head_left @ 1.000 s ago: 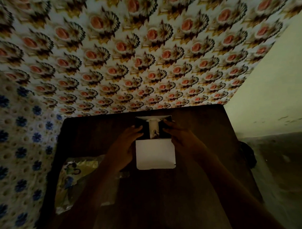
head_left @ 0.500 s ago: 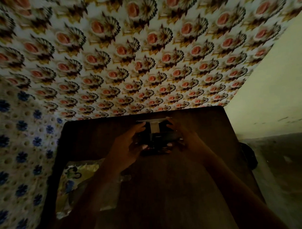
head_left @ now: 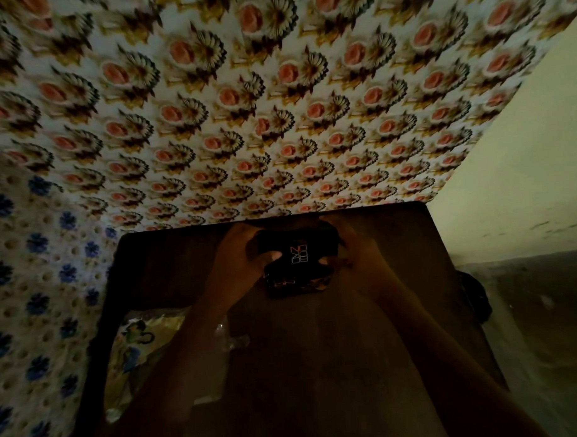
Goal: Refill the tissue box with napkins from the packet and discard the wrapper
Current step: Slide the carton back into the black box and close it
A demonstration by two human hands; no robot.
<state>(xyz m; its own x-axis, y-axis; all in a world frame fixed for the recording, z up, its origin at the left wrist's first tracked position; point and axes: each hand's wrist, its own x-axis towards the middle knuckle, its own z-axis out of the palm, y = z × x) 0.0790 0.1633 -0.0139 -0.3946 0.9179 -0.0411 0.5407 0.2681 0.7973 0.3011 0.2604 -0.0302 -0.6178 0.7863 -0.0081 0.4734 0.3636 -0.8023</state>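
Nearest, the 2 bare forearms are reaching up the dark wooden table (head_left: 318,364), and the crinkled napkin packet wrapper (head_left: 144,351) is lying flat on the table's left side, partly under the left forearm and well apart from the box. Further up, both hands are clasping a black tissue box (head_left: 297,260) near the table's far edge. The left hand (head_left: 239,256) is wrapping the box's left side with its thumb pressing on the dark face beside the printed lettering; the right hand (head_left: 350,249) is gripping the right side, thumb likewise on the face. Compared with 1 second ago, the white sheet that was lying open toward the person is no longer showing, and the box is now presenting a closed, lettered black face, tilted toward the camera. Whether it is touching the table is too dim to tell. Beyond the table, the flower-patterned wall covering (head_left: 277,120) is filling the background.
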